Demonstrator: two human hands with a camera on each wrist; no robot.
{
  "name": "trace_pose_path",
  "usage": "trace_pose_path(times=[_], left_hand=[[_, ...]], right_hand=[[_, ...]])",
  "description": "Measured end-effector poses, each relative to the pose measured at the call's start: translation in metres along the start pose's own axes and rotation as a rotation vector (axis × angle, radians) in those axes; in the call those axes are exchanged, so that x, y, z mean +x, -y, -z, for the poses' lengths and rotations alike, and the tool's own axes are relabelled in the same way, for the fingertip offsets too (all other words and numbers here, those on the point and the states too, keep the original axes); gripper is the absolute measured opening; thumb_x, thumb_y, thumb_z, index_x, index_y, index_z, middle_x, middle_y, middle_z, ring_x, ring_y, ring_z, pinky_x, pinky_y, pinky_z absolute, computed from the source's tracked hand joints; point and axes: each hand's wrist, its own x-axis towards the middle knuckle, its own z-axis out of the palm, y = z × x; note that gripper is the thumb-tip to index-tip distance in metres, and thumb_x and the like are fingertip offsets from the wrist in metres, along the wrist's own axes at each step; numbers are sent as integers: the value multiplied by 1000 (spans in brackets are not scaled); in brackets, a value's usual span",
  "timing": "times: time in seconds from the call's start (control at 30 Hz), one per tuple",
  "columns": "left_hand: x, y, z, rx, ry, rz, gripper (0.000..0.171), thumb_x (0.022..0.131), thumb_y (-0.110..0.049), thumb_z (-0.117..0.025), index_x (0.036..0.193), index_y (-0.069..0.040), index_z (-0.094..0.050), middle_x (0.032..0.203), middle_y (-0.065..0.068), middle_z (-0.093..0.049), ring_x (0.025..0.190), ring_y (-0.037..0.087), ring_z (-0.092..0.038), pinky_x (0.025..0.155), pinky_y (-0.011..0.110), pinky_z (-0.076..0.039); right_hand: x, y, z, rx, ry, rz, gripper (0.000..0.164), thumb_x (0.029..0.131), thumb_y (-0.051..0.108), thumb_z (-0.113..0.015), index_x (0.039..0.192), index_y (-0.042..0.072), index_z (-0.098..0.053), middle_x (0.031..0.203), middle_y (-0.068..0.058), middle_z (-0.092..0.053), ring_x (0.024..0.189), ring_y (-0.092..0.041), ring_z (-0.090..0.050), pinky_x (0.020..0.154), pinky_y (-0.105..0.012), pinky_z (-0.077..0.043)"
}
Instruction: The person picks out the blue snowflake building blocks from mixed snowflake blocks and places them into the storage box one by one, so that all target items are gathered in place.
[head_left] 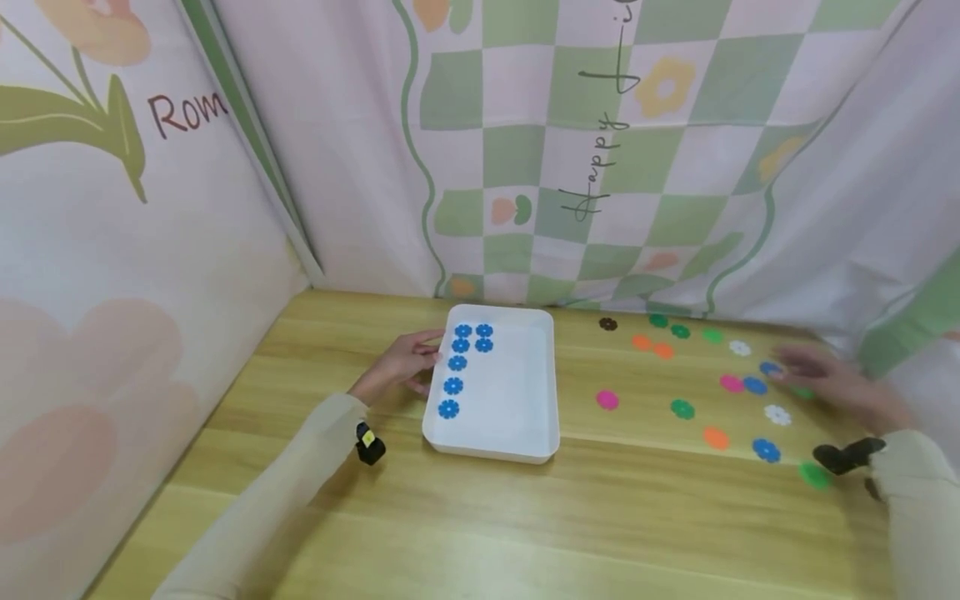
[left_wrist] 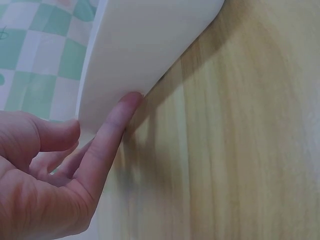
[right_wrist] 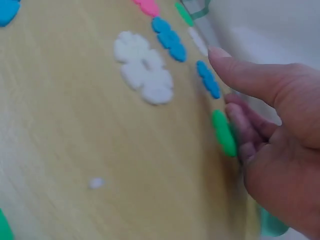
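Observation:
My left hand (head_left: 405, 362) rests against the outer left wall of a white rectangular tray (head_left: 520, 379). In the left wrist view, a straight finger (left_wrist: 107, 135) reaches the lower edge of the tray wall (left_wrist: 135, 55). Several blue flower-shaped discs (head_left: 457, 363) lie along the tray's left side in two columns, the left one longer. On the right, my right hand (head_left: 832, 383), blurred, hovers low beside a blue disc (head_left: 769, 368). Its thumb stands apart from the curled fingers in the right wrist view, close to a blue disc (right_wrist: 208, 79) and a green disc (right_wrist: 224, 133).
Loose discs are scattered right of the tray: a pink one (head_left: 607, 400), a brown one (head_left: 608, 323), a white one (head_left: 777, 414), an orange one (head_left: 716, 437) and several more. A patterned curtain (head_left: 600, 167) hangs behind the wooden table (head_left: 480, 525).

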Motion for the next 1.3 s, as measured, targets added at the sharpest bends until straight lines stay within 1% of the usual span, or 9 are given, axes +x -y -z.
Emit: trace_pose_path(times=[0.1, 0.3, 0.67, 0.73, 0.87, 1.0, 1.1, 1.23, 1.3], left_hand=[[1, 1, 0, -10, 2, -2, 55, 110, -9, -52, 163, -18, -40, 161, 24, -44, 134, 42, -58, 69, 38, -68], [1, 2, 0, -34, 4, 9, 56, 109, -8, -53, 163, -19, -39, 162, 24, -43, 136, 43, -56, 70, 39, -69], [-2, 2, -1, -31, -5, -2, 56, 109, -8, -53, 163, -18, -39, 159, 25, -46, 137, 43, -56, 70, 40, -69], [-1, 1, -1, -29, -9, 3, 56, 109, -8, -53, 163, -18, -39, 159, 24, -47, 137, 43, -56, 70, 40, -69], [-2, -4, -3, -35, -8, 17, 57, 108, -8, -56, 162, -17, -40, 159, 23, -47, 136, 42, -57, 71, 40, -69], [-2, -8, -6, -33, -16, 17, 59, 106, -6, -57, 162, -14, -39, 157, 24, -48, 132, 42, -60, 69, 40, -69], [-1, -8, -5, -37, -12, 5, 59, 107, -7, -56, 162, -12, -37, 156, 26, -49, 128, 42, -63, 68, 40, -68], [0, -7, -3, -50, 17, -3, 57, 109, -10, -53, 164, -10, -34, 156, 27, -48, 126, 42, -64, 69, 38, -68], [2, -6, -2, -58, 30, -6, 57, 110, -10, -53, 164, -10, -33, 157, 28, -46, 126, 42, -64, 68, 37, -68]], right_hand=[[1, -3, -5, -15, -5, -8, 57, 109, 22, -59, 158, 4, -38, 126, 40, -42, 108, 23, -41, 80, -4, -42], [2, -9, -9, -47, -27, -26, 59, 108, 28, -60, 156, 1, -39, 125, 40, -40, 107, 24, -38, 78, -6, -40], [-1, -1, -13, 26, -77, -12, 33, 105, 16, -65, 137, 17, -60, 113, 43, -51, 101, 22, -46, 76, -5, -41], [-1, -1, -13, 21, -79, -6, 30, 105, 15, -65, 134, 16, -61, 112, 42, -51, 100, 21, -47, 76, -6, -42], [-1, -4, -11, 6, -79, 9, 28, 103, 12, -67, 130, 6, -61, 109, 39, -54, 96, 20, -48, 75, -7, -43], [6, -5, -5, -32, -58, 148, 25, 98, 0, -69, 121, -5, -62, 106, 26, -64, 94, 16, -54, 75, -5, -45], [14, 1, -2, -69, -40, 228, 20, 92, -7, -71, 111, -6, -63, 100, 7, -72, 90, 11, -57, 74, -6, -47], [19, 15, -2, -184, -53, 152, 18, 91, -2, -75, 102, -8, -62, 95, -16, -72, 83, 8, -57, 70, -12, -49], [19, 22, -2, -270, -78, 101, 21, 91, 3, -77, 100, -8, -61, 93, -19, -71, 78, 6, -56, 68, -15, -50]])
